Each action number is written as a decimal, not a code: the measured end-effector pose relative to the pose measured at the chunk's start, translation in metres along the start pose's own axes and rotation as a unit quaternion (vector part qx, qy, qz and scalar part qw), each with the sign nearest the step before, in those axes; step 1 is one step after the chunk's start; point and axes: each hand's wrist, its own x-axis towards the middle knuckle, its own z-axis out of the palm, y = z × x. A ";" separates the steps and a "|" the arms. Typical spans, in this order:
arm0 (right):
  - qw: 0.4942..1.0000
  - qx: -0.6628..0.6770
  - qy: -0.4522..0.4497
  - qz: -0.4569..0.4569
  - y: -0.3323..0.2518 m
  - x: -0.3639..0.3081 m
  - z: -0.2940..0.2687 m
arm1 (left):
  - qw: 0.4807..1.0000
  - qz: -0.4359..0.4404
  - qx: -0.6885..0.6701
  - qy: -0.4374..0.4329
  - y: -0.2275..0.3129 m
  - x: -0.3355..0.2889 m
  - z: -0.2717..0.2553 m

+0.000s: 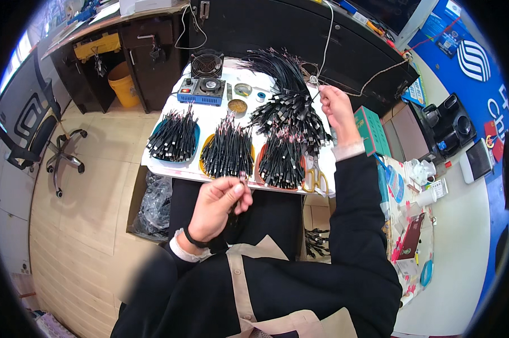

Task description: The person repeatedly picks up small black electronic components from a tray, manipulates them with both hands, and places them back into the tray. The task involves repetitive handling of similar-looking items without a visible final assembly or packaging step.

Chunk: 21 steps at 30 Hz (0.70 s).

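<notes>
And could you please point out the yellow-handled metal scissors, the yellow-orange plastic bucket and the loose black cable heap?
Yellow-handled metal scissors [315,171], head view: near the pivot.
Yellow-orange plastic bucket [123,84], head view: side wall.
Loose black cable heap [290,106], head view: its middle.

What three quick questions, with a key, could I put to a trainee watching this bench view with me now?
1. Count: how many coloured trays hold bundles of black cables?
2. True or false: the left hand is nearer the person's body than the right hand.
3. Identify: what lies just to the right of the rightmost tray?

Key:
1. Three.
2. True.
3. Yellow-handled scissors.
</notes>
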 end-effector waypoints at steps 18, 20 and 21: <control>0.834 -0.376 -0.349 -0.201 0.132 -0.294 0.122 | 0.988 0.147 -0.031 -0.032 0.047 -0.008 0.011; 0.893 -0.280 -0.333 -0.115 0.118 -0.287 0.116 | 0.989 0.140 -0.023 -0.029 0.038 -0.023 0.013; 0.924 -0.226 -0.296 -0.083 0.106 -0.282 0.113 | 0.992 0.126 -0.019 -0.026 0.033 -0.031 0.015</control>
